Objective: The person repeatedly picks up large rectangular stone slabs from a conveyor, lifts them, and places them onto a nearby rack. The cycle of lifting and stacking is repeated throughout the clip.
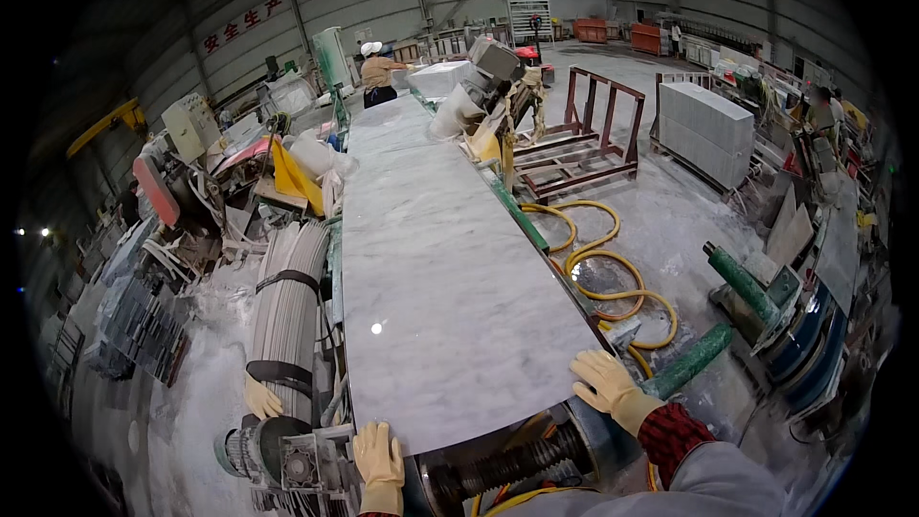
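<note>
A long white-grey marble slab (pixel 450 297) lies flat before me on a green-framed machine bed. My left hand (pixel 379 464), in a cream glove, is at the slab's near left corner, its fingers stretched forward. On the near right corner rests my right hand (pixel 610 390), gloved alike, fingers spread over the slab's edge. Neither hand is closed around anything. Below the slab's near edge shows a dark ribbed shaft or spring (pixel 507 467). Another cream glove (pixel 261 396) lies on the strapped grey bundle (pixel 287 297) left of the slab.
A motor (pixel 239 452) sits near my left hand. Yellow hose (pixel 622 268) coils on the floor at right, beside a green roller (pixel 691 360). A dark red rack (pixel 593 134) and stacked pale blocks (pixel 704 129) stand beyond. A person in a white cap (pixel 378 77) stands at the slab's far end.
</note>
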### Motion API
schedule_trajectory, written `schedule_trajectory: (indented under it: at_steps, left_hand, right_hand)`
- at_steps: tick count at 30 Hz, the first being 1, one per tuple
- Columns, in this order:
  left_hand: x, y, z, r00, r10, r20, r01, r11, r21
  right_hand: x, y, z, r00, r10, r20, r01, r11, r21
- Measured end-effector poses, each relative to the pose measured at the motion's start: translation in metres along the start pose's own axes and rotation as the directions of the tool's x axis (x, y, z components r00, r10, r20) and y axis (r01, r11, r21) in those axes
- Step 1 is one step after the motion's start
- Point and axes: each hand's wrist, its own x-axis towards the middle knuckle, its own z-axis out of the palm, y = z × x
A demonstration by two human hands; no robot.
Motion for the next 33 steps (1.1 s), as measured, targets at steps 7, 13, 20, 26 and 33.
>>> schedule_trajectory:
  at_steps: [7, 13, 20, 26, 33]
  left_hand:
    - [0.045, -0.005, 0.026, 0.999, -0.008, -0.049, 0.013, 0.995, 0.101]
    - [0.063, -0.004, 0.025, 0.998, -0.065, 0.023, 0.064, 0.996, 0.065]
    - [0.070, 0.000, 0.015, 0.996, -0.061, 0.060, 0.060, 0.998, 0.011]
    - [0.070, -0.004, 0.019, 0.998, -0.053, 0.016, 0.053, 0.999, 0.002]
    - [0.067, 0.003, 0.011, 0.997, 0.003, -0.071, -0.002, 1.000, 0.001]
  right_hand:
    - [0.031, -0.002, 0.017, 0.999, 0.027, -0.044, -0.030, 0.998, -0.055]
    - [0.025, 0.006, 0.024, 0.996, 0.052, -0.071, -0.053, 0.998, -0.018]
    - [0.027, 0.001, 0.021, 0.998, 0.054, -0.044, -0.056, 0.998, -0.035]
    - [0.033, -0.003, 0.015, 0.998, 0.051, -0.036, -0.052, 0.998, -0.028]
    - [0.033, -0.010, 0.008, 0.998, 0.038, -0.052, -0.040, 0.998, -0.048]
